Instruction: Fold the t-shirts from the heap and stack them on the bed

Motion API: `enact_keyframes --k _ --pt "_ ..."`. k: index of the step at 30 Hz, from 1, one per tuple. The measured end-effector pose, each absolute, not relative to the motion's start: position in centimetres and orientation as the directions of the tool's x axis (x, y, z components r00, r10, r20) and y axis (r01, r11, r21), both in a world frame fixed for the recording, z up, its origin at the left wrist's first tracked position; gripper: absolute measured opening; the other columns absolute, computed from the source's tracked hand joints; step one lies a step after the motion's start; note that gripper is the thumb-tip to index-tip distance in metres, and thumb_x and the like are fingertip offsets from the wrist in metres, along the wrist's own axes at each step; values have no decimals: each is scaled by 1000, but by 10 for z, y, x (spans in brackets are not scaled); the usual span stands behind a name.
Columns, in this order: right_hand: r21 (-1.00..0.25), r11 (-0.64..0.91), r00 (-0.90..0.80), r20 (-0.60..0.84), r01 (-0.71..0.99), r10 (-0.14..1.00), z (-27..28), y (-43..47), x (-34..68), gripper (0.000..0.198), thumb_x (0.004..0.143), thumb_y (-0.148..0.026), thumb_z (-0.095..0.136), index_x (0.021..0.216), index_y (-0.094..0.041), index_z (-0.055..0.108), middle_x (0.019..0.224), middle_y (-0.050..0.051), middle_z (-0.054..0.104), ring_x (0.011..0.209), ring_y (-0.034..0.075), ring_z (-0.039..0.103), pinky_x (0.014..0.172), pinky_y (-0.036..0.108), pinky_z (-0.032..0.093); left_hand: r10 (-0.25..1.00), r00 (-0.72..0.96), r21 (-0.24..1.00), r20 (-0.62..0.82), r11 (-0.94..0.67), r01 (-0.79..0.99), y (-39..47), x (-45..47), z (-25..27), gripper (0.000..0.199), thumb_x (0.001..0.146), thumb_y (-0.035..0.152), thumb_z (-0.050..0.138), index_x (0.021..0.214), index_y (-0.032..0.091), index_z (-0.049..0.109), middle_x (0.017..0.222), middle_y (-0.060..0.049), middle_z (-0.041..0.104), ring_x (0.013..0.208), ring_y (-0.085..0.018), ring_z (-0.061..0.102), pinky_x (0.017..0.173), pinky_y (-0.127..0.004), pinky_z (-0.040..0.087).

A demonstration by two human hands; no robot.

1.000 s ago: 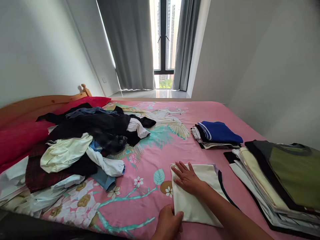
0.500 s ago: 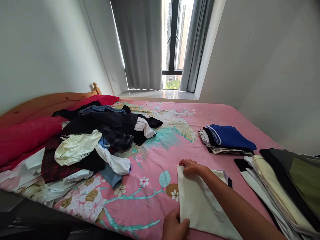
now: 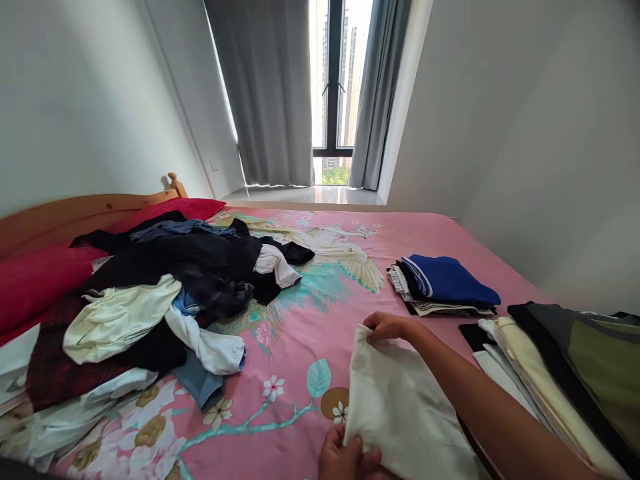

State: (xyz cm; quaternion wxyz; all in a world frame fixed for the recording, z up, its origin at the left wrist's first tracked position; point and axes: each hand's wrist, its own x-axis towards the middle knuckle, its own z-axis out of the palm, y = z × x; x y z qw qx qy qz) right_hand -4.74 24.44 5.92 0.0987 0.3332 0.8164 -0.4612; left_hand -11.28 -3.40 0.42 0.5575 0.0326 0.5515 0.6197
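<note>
A folded cream-white garment (image 3: 405, 407) lies at the front of the bed, its near left edge raised a little off the sheet. My right hand (image 3: 387, 327) pinches its far left corner between thumb and fingers. At the near left corner my left hand (image 3: 345, 457) grips the cloth, thumb on top and fingers partly underneath. The right forearm crosses over the garment and hides part of its right side. What kind of garment it is, I cannot make out.
A jumbled heap of clothes (image 3: 200, 267) covers the left side, beside red pillows (image 3: 47, 273). Folded blue clothing (image 3: 450, 280) tops a small stack at right. A larger folded stack (image 3: 565, 373) stands nearer me. The pink floral sheet (image 3: 280, 400) spreads between.
The garment's left edge has lifted slightly off the bed, with both hands still on its corners. My view has shifted a little to the right.
</note>
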Motion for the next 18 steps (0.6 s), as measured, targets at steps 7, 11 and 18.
enact_keyframes --k 7,11,18 --pt "-815 426 -702 33 393 711 146 318 -16 30 69 -36 53 92 -18 59 85 0 64 79 15 58 70 24 45 906 -422 998 -33 50 29 98 -234 134 26 57 30 65 76 17 52 60 3 61 55 -12 61 51 -22 49" --pt "-750 544 -590 260 375 765 161 326 -6 25 72 -39 53 88 -20 58 81 1 60 80 16 55 74 27 43 910 -401 979 105 -24 202 143 -274 157 22 59 31 64 74 18 54 62 4 61 57 -10 59 55 -20 47" --pt "-638 623 -553 347 453 758 65 240 11 15 73 -20 52 82 -21 65 96 7 58 99 21 51 92 35 38 915 -372 866 158 53 497 93 -268 60 16 66 19 53 76 21 65 86 0 72 84 -17 65 80 -29 49"
